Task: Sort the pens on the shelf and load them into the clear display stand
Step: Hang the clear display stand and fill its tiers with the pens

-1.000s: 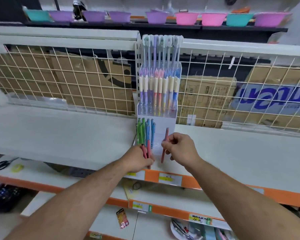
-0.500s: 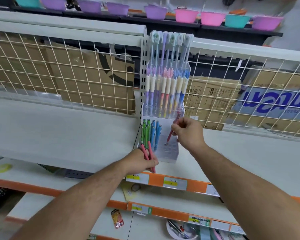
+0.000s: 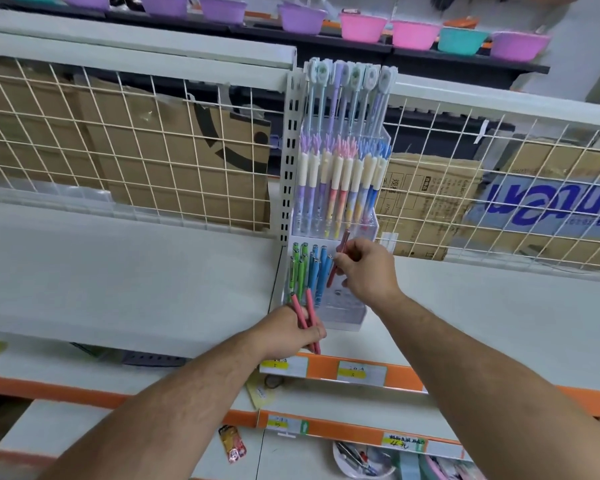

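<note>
Pinching a pink pen (image 3: pixel 332 276) between thumb and fingertips, the right hand (image 3: pixel 369 270) angles it toward the clear display stand (image 3: pixel 347 308) at frame centre, beside slotted blue pens (image 3: pixel 318 271); the left hand (image 3: pixel 284 332), fingers curled, grips two spare pink pens (image 3: pixel 309 308) just below, apparently kept ready.

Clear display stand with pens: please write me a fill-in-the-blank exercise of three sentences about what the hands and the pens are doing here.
1. The right hand pinches ____ slim pink pen over the clear plastic display stand.
2. The left hand holds ____ pink pens at the front of the stand.
3. In the lower tier, the bright green pens stand to the ____ of the light blue pens.

Missing words: one; two; left.
</note>
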A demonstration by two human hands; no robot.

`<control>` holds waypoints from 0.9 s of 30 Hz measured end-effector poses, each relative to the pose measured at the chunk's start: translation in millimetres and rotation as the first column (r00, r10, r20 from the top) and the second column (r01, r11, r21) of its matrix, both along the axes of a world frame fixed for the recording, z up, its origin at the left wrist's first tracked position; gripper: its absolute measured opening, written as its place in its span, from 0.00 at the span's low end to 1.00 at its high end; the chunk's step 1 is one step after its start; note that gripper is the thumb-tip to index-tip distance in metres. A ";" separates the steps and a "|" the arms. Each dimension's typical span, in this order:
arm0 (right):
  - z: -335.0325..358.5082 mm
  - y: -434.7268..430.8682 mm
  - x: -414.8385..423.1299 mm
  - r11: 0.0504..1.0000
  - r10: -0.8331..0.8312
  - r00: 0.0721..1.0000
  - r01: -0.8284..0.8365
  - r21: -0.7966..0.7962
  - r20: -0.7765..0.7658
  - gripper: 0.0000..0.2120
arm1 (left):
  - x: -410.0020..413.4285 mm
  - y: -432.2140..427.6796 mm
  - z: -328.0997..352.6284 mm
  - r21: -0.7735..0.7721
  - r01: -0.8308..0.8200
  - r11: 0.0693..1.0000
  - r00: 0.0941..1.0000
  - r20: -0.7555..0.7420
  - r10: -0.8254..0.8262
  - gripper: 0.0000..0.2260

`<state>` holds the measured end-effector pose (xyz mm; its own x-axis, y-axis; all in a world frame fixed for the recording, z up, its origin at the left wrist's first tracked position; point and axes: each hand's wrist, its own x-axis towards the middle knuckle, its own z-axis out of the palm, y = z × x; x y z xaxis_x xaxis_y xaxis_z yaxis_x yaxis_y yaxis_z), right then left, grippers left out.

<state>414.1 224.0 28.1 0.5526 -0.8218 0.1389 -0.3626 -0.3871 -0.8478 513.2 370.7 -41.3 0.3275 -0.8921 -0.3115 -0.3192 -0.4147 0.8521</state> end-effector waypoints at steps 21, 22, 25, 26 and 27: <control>-15.6 -4.6 3.2 0.988 0.054 0.982 -0.079 -0.135 -0.180 0.05 | -1.1 0.7 2.8 -0.005 -0.004 1.000 1.000 -0.025 0.004 0.11; -17.2 -4.1 3.4 0.986 0.054 0.977 -0.085 -0.143 -0.207 0.06 | -1.4 0.7 3.0 -0.008 -0.007 1.000 1.000 -0.021 0.007 0.11; -19.2 -4.1 3.4 0.985 0.050 0.971 -0.087 -0.151 -0.236 0.07 | -2.1 1.1 3.4 -0.012 -0.007 1.000 1.000 -0.012 0.007 0.09; -18.6 -4.7 3.6 0.984 0.051 0.970 -0.089 -0.152 -0.239 0.07 | -2.4 1.4 3.3 -0.012 -0.006 1.000 1.000 -0.011 0.006 0.09; -17.9 -5.2 3.7 0.984 0.050 0.969 -0.090 -0.154 -0.242 0.07 | -2.5 1.7 3.2 -0.012 -0.008 1.000 1.000 -0.011 0.007 0.09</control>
